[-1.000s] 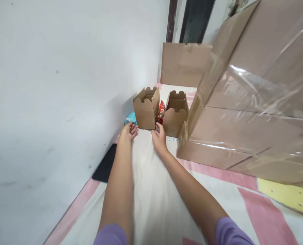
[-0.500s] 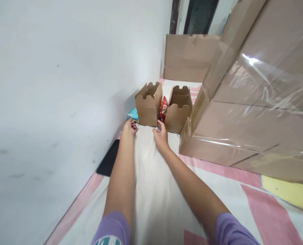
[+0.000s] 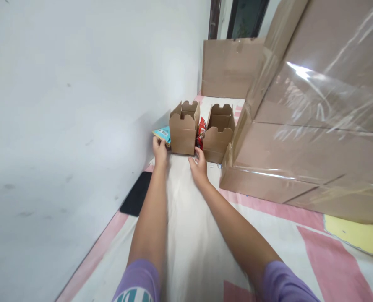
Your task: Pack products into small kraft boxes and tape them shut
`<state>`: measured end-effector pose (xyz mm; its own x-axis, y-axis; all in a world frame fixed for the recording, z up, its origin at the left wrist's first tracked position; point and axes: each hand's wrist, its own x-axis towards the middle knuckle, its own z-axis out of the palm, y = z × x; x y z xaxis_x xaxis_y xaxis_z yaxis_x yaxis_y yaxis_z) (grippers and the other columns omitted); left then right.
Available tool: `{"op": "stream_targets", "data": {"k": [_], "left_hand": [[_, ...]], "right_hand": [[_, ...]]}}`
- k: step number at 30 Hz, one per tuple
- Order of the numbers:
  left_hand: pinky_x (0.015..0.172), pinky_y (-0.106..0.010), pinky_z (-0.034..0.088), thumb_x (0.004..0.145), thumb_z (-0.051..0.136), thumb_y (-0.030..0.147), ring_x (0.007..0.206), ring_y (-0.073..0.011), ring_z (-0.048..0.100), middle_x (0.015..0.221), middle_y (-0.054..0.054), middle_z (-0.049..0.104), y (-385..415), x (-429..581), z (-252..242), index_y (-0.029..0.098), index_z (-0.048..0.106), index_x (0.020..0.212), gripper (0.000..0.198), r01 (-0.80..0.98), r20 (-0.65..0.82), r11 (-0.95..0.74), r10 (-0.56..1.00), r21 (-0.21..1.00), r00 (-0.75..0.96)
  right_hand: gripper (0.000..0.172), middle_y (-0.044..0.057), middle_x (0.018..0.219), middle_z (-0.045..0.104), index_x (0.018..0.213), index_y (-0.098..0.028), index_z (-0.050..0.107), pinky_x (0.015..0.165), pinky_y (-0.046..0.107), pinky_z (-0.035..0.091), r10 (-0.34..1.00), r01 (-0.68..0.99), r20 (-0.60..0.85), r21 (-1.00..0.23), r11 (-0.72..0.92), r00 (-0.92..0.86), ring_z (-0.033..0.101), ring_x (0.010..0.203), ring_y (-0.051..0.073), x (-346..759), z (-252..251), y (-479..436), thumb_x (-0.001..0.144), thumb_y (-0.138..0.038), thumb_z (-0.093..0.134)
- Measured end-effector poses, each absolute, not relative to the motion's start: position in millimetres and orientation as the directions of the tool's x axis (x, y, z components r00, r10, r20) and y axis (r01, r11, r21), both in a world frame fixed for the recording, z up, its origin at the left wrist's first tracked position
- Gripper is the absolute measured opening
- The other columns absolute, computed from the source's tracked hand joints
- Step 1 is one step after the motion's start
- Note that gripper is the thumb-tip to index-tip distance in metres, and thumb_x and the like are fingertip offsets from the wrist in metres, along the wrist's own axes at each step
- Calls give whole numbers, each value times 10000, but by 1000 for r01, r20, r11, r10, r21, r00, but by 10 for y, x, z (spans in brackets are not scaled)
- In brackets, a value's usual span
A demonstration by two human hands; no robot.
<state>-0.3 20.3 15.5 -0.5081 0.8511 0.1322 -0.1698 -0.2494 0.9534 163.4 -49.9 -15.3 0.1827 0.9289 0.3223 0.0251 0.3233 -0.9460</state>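
Observation:
Two small open cardboard boxes stand side by side on the bed sheet: the left box [image 3: 183, 132] and the right box [image 3: 219, 132]. A red snack packet [image 3: 201, 131] is wedged upright between them. My left hand [image 3: 160, 149] is closed on a teal packet [image 3: 163, 134] and holds it up just left of the left box. My right hand [image 3: 199, 164] rests on the sheet at the foot of the gap between the boxes, below the red packet, fingers curled loosely with nothing seen in them.
A white wall [image 3: 79, 105] runs along the left. A large plastic-wrapped cardboard carton [image 3: 315, 126] fills the right side. A flat cardboard sheet [image 3: 230, 67] leans at the back. A black phone [image 3: 136, 198] lies by the wall on the pink-striped sheet [image 3: 192, 235].
My left hand has closed on the teal packet and raised it off the sheet beside the left box. My right hand has hardly moved.

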Motion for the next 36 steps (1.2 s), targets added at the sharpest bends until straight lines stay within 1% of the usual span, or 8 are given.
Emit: {"op": "stream_targets", "data": {"k": [4,10,16,21,24,28,33,36], "left_hand": [[707,-243,467,902,677,313,765,-118,584,837,-1,598,123,-84,151,195,549,860,180,-172,226,-358,827,918,-515],[907,-267,476,737,829,386,1059,-164,626,1119,-48,672,227,-84,39,239,566,1034,423,-208,271,-412,830,887,-488],[874,-280,504,696,790,350,974,-184,644,965,-30,706,230,-59,-19,218,568,798,277,-242,262,-397,856,885,-446],[796,-258,493,716,683,294,885,-164,636,924,-21,693,132,-55,47,221,478,715,217,-234,278,-411,850,881,-447],[745,-248,476,698,643,261,821,-156,615,886,-10,677,74,-102,176,222,448,703,199,-205,299,-427,836,881,-460],[744,-231,455,661,615,202,831,-150,585,855,12,644,-112,-265,527,229,540,787,150,-122,366,-480,788,869,-494],[703,-203,445,619,628,208,783,-123,553,834,44,618,-758,-491,1032,229,589,881,265,-73,427,-558,706,827,-565],[592,-186,421,594,669,245,687,-103,534,778,59,602,-1359,-577,1174,222,600,879,294,-98,419,-567,703,817,-575]], "right_hand": [[657,147,1377,548,1451,-184,508,1102,434,472,922,68,352,-936,345,161,556,1270,283,1625,-136,-499,827,-353,625],[826,145,1595,347,1562,-199,393,1124,476,440,941,146,334,-935,324,53,377,1443,329,1631,-156,-448,796,-387,638],[807,122,1555,380,1550,-239,406,1229,455,301,926,158,376,-915,372,-3,358,1473,295,1653,-160,-411,791,-361,654],[839,113,1628,319,1560,-244,326,1230,494,297,935,39,352,-935,353,-28,335,1496,286,1650,-160,-430,796,-349,658],[813,110,1597,373,1539,-258,325,1187,493,368,928,-13,363,-932,363,-80,381,1462,275,1643,-142,-446,800,-327,657],[718,129,1543,359,1469,-256,407,1087,438,481,868,2,479,-875,483,-127,410,1413,266,1602,51,-546,795,-291,652],[610,136,1445,365,1414,-245,459,1144,458,417,727,50,645,-739,672,-233,406,1393,273,1643,549,-1033,837,-285,650],[537,113,1347,434,1390,-253,496,1087,429,462,603,62,668,-647,760,-436,525,1247,243,1765,753,-1549,875,-299,640]]}}
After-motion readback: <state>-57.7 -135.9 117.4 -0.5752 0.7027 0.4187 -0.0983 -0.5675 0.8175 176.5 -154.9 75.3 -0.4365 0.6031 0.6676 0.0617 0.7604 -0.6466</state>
